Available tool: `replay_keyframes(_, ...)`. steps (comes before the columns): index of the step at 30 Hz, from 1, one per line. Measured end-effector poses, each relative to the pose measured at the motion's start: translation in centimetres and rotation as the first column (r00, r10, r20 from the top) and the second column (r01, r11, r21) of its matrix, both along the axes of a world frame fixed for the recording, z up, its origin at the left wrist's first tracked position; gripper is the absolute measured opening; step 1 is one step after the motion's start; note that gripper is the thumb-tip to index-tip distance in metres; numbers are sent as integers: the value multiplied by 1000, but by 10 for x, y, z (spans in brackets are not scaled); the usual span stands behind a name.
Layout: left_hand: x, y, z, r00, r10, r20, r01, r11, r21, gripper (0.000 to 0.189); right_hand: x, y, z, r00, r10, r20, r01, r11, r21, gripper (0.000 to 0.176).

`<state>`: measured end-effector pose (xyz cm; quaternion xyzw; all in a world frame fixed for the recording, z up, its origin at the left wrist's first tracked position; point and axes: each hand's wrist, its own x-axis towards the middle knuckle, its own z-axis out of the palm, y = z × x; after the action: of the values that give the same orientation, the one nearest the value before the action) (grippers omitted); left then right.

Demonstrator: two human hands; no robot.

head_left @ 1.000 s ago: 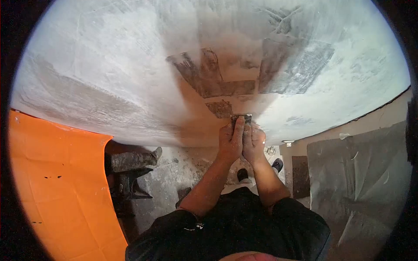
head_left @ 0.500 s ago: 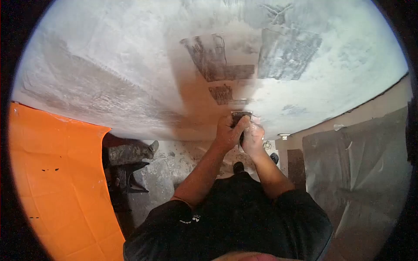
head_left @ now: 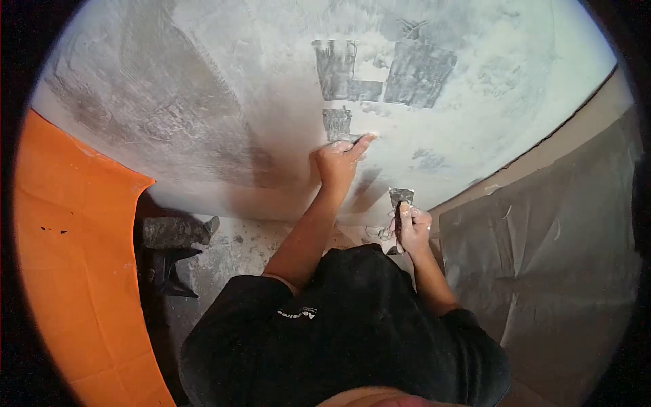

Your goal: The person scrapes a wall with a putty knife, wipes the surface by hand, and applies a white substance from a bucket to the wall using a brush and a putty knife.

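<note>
Against the whitish, dusty wall (head_left: 271, 102), my left hand (head_left: 337, 163) is raised with its index finger stretched toward the surface, just under a small dark patch (head_left: 337, 124). Nothing shows in that hand; the other fingers look partly curled. Lower and to the right, my right hand (head_left: 412, 230) is wrapped round the handle of a putty knife (head_left: 401, 197), its blade pointing up, apart from my left hand. Larger dark grey patches (head_left: 419, 73) mark the wall above both hands.
An orange sheet (head_left: 81, 264) hangs at the left. Beside it are a dark cylindrical object (head_left: 178, 232) and a black stand-like object (head_left: 173, 271) near the dusty floor (head_left: 224, 254). Grey sheeting (head_left: 542, 251) covers the right side.
My hands, together at the putty knife before, have separated. The left has let go and moved up to the wall; the right has moved slightly right and down with the knife.
</note>
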<state>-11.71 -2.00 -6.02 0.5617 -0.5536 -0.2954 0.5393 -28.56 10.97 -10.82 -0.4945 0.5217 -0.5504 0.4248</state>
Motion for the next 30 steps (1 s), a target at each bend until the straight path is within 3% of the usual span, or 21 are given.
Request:
replay_keyframes(1, 2, 2, 4, 992, -2, 130, 3, 1000, -7, 33, -2, 4, 5, 1000, -5, -2, 5, 1000, 31, 36)
replay_keyframes(5, 6, 2, -1, 984, -8, 179, 23, 996, -82, 35, -13, 12, 4, 999, 5, -37, -5, 1000, 23, 35)
replay_keyframes(7, 6, -1, -9, 996, -2, -92, -7, 996, -92, 38, -14, 15, 2, 999, 1, -36, 0, 1000, 27, 35)
replay_keyframes(11, 11, 4, -16, 948, -3, -319, -6, 1000, -27, 38, -11, 14, 11, 1000, 17, -25, -16, 999, 46, 39)
replay_keyframes(13, 10, 18, 0, 992, 6, -129, -5, 1000, 7, 38, -3, 17, 12, 999, 41, 9, -42, 995, 91, 44)
replay_keyframes(14, 11, 20, 4, 992, 17, -126, -16, 1000, 11, 38, 2, 16, 12, 999, 52, 12, -53, 994, 95, 44)
replay_keyframes(16, 13, 17, 10, 993, 21, 119, -25, 999, 30, 39, 10, 15, 14, 998, 68, 20, -70, 992, 108, 43)
replay_keyframes(18, 14, 12, -5, 988, 34, 148, -36, 999, 14, 45, 18, 15, 15, 995, 84, 50, -90, 989, 115, 40)
replay_keyframes(20, 14, 12, -24, 981, 152, -120, -149, 988, 30, 48, 22, 18, 16, 992, 93, 80, -103, 986, 128, 36)
replay_keyframes(21, 17, 17, -31, 981, 152, -119, -149, 988, 34, 48, 24, 19, 18, 992, 94, 82, -104, 986, 133, 36)
replay_keyframes(23, 24, 26, -41, 902, 84, -423, -86, 996, 13, 38, 25, 12, 21, 992, 93, 81, -103, 986, 130, 35)
replay_keyframes(25, 23, 33, -52, 883, 51, -466, -59, 998, -3, 32, 25, 7, 22, 983, 102, 151, -128, 977, 171, 33)
replay_keyframes(28, 20, 45, -51, 852, -20, -523, 5, 1000, -31, 26, 29, -9, 29, 991, 122, 56, -129, 984, 125, 32)
replay_keyframes(30, 19, 51, -40, 839, -66, -540, 53, 998, -40, 25, 33, -16, 34, 988, 128, 83, -137, 984, 114, 30)
